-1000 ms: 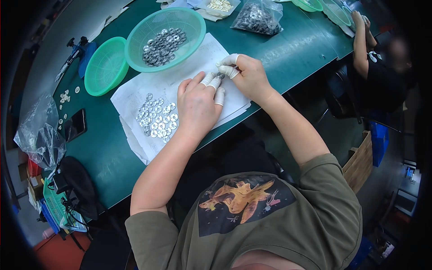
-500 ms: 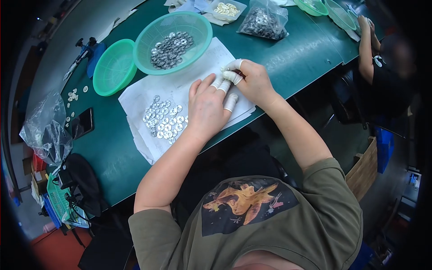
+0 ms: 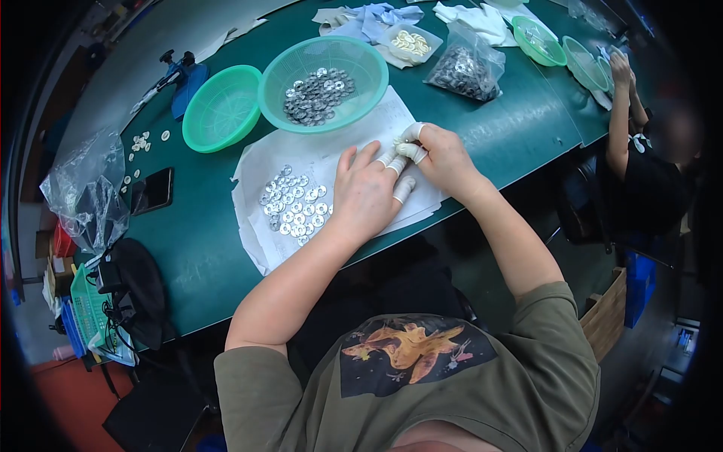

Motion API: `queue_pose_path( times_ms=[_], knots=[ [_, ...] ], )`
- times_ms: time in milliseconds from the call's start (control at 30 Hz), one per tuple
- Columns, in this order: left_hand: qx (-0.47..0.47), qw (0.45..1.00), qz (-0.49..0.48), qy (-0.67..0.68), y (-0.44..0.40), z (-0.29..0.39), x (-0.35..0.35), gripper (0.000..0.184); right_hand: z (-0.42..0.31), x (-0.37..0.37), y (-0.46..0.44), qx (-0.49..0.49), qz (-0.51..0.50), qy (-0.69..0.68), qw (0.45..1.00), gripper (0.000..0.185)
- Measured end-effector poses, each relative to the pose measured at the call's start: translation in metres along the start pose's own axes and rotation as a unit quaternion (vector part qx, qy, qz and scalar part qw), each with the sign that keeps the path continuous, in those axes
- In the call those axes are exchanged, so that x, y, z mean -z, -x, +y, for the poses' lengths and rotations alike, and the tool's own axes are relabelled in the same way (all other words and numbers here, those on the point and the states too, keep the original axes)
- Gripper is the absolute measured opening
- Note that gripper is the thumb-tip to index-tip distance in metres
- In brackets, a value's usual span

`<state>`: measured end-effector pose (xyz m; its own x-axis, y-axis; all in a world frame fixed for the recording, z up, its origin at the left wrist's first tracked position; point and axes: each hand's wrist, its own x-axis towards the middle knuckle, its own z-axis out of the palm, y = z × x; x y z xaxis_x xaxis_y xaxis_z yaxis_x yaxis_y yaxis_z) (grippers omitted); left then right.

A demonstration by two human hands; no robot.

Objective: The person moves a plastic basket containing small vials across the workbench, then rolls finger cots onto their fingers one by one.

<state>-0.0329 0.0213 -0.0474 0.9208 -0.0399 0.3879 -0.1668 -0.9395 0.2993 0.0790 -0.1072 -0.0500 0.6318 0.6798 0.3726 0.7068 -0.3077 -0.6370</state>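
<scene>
White finger cots cover several fingertips of both my hands. My left hand (image 3: 364, 194) lies over the white paper (image 3: 252, 167), fingers stretched out and thumb apart, its index and middle fingertips by the other hand. With thumb and index finger pressed together, my right hand (image 3: 446, 160) pinches something small that I cannot make out. Left of my left hand, shiny metal discs with centre holes (image 3: 298, 206) are spread on the paper. Beyond the hands a pale green basket (image 3: 369, 56), partly over the paper, contains a heap of similar grey discs (image 3: 316, 98).
A green basket (image 3: 203, 124) stands at the left, near a phone (image 3: 152, 190) and a clear plastic bag (image 3: 86, 188). Farther back are a bag of discs (image 3: 465, 69) and a tray of cream-coloured rings (image 3: 410, 43). Another person (image 3: 648, 162) sits at the right.
The view has shifted, so the table's contents appear farther right and mostly lower. Both hands stay close together over the paper, with nearly the same finger positions.
</scene>
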Motion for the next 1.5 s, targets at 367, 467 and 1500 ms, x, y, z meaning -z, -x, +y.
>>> queue_pose_path(
  times_ms=[367,467,1500],
  knots=[
    [-0.055,0.998,0.033,-0.028,-0.006,0.001,-0.005,0.023,0.003,-0.009,0.002,0.039,0.082,-0.02,0.996,0.006],
    [-0.038,0.998,0.02,-0.034,-0.008,0.003,-0.009,0.024,0.004,-0.011,0.004,0.055,0.097,-0.019,0.994,0.006],
    [-0.026,0.995,0.08,0.048,-0.001,-0.009,-0.007,0.019,0.003,-0.013,0.002,-0.058,0.053,-0.106,0.991,0.012]
  ],
)
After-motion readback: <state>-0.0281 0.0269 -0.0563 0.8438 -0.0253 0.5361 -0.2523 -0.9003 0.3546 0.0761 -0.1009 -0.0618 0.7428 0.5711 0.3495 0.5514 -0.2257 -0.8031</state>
